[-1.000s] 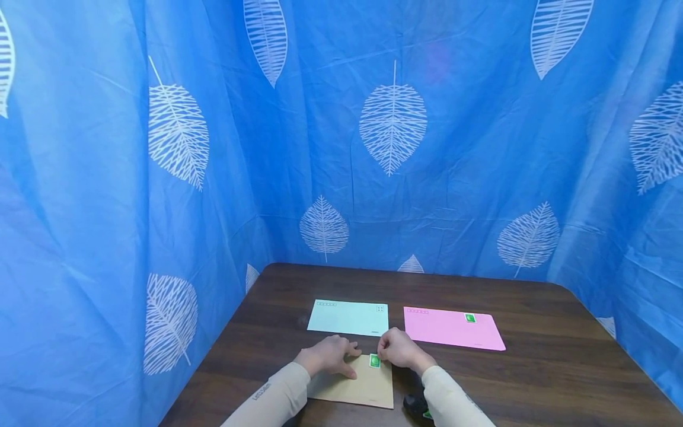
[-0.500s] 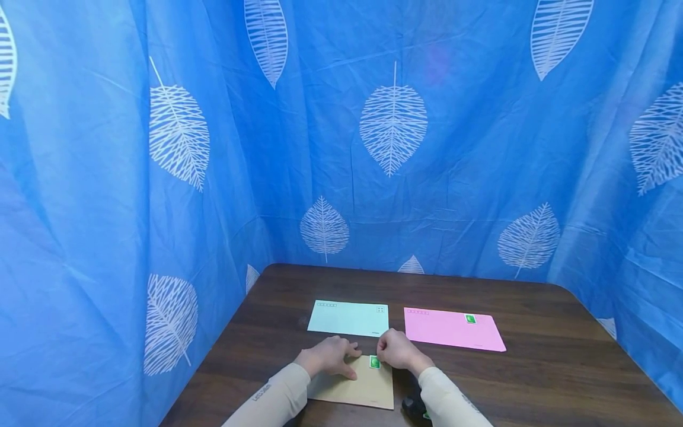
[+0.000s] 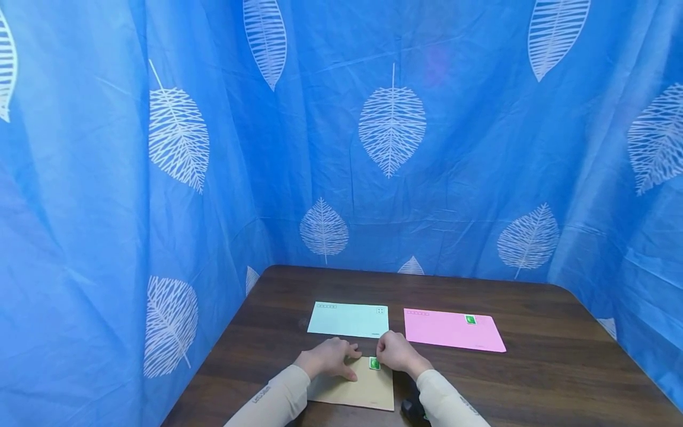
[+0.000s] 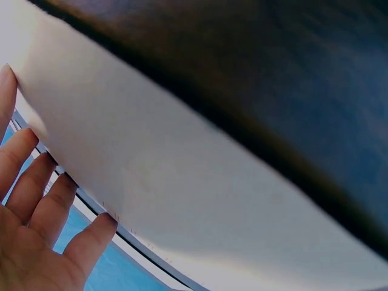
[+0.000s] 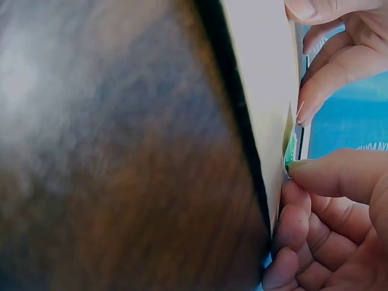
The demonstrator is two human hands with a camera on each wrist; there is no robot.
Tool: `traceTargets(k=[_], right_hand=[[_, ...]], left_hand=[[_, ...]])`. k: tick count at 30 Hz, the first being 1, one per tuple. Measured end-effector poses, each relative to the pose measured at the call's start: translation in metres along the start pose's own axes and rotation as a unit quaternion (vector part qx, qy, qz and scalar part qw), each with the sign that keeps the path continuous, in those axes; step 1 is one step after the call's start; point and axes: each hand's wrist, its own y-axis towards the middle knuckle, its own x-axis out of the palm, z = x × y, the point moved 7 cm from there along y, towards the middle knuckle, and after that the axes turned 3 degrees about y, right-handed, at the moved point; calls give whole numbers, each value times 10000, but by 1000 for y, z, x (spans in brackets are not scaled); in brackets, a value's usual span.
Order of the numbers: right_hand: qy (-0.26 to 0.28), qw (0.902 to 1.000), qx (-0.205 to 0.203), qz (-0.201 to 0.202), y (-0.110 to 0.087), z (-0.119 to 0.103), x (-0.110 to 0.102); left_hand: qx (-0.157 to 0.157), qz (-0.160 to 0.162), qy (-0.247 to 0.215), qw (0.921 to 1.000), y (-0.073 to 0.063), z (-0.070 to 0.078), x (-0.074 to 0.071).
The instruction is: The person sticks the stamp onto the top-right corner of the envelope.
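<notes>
With positions unchanged, the left hand [image 3: 329, 357], fingers spread, rests on the kraft envelope [image 3: 368, 391] while the right hand [image 3: 399, 352] pinches the green stamp [image 3: 374, 363], seemingly not yet fixed.

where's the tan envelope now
In the head view, the tan envelope lies low in the middle, in front of the mint envelope, with the left hand over its left part and right hand by the green stamp at its top right corner.

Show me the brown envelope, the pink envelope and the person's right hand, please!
Brown envelope [image 3: 364, 388]: head view, on the uncovered part of its front.
Pink envelope [image 3: 453, 331]: head view, middle of its front.
Right hand [image 3: 399, 352]: head view, on the back of the hand.
</notes>
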Motion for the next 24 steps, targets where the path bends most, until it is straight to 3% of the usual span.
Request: traceTargets(k=[24], right_hand=[[165, 9998, 83, 47, -1, 2, -2]], left_hand=[[-65, 5, -112, 9999, 1, -2, 1]])
